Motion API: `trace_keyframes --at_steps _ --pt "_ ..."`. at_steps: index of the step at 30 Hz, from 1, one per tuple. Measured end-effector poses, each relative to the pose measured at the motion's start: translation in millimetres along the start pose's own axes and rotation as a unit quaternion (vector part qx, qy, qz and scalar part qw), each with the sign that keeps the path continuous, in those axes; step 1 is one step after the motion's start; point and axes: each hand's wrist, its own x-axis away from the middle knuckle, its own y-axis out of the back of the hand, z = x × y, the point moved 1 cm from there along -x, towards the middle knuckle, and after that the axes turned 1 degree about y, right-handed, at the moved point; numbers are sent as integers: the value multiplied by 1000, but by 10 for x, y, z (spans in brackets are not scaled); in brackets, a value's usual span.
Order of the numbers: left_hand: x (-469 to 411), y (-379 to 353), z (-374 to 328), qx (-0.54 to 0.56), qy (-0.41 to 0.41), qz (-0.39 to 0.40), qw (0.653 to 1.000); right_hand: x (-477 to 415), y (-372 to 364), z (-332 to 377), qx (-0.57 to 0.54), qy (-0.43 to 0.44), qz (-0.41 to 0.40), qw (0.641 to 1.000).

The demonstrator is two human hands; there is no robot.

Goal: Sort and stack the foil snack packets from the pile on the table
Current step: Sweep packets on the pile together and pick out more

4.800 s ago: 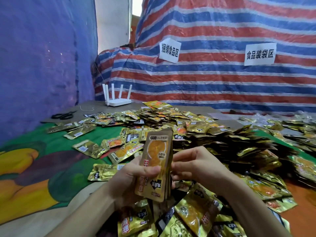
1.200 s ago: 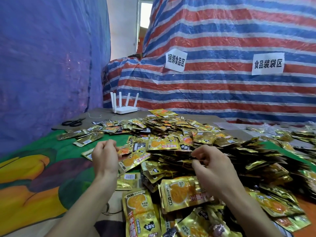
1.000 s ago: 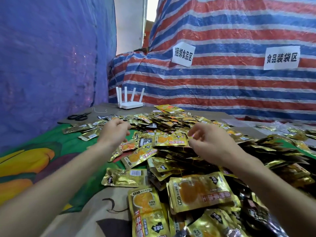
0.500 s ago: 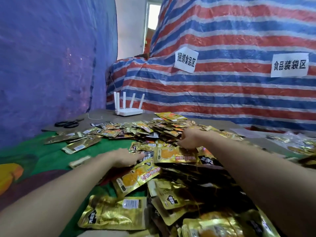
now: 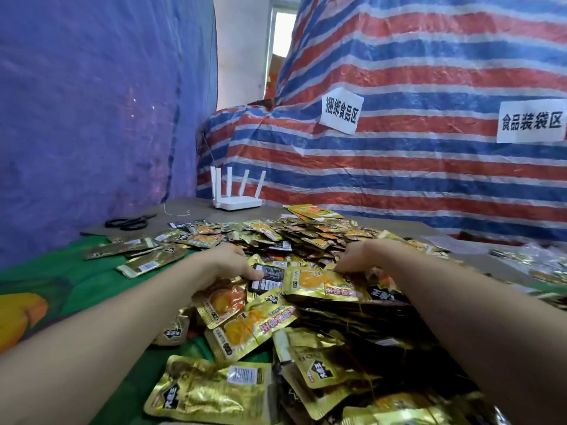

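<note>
Mid-pile on the table (image 5: pixel 196 207), among heaped foil snack packets (image 5: pixel 306 237), with the left hand (image 5: pixel 225 263) thumb-pinching the edge of a dark-backed packet (image 5: pixel 271 276) and the right hand (image 5: pixel 357 257) curled down onto a gold packet (image 5: pixel 319 282) just beside it, fingertips hidden, so cannot tell whether gripping. Probably light, thin, limp and slick on one another, crinkly but hardly fragile. Best taken by a flat sealed edge, thumb above and fingers beneath, lifting clear rather than dragging neighbours along.

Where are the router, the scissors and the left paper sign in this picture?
Router (image 5: pixel 237 204): head view, on its white base.
Scissors (image 5: pixel 123 223): head view, on the black handles.
Left sign (image 5: pixel 340 111): head view, on the middle of the paper.
</note>
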Motion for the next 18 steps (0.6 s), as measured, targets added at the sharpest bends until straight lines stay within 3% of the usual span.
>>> trace_keyframes --at_steps 7,15,18 --pt "200 76 -70 45 -56 -47 996 136 82 48 27 41 -22 999" --pt "386 304 -17 126 -58 -121 983 165 23 43 -26 82 -26 996" --pt "429 391 71 153 -47 -128 979 139 58 61 -24 108 -66 992"
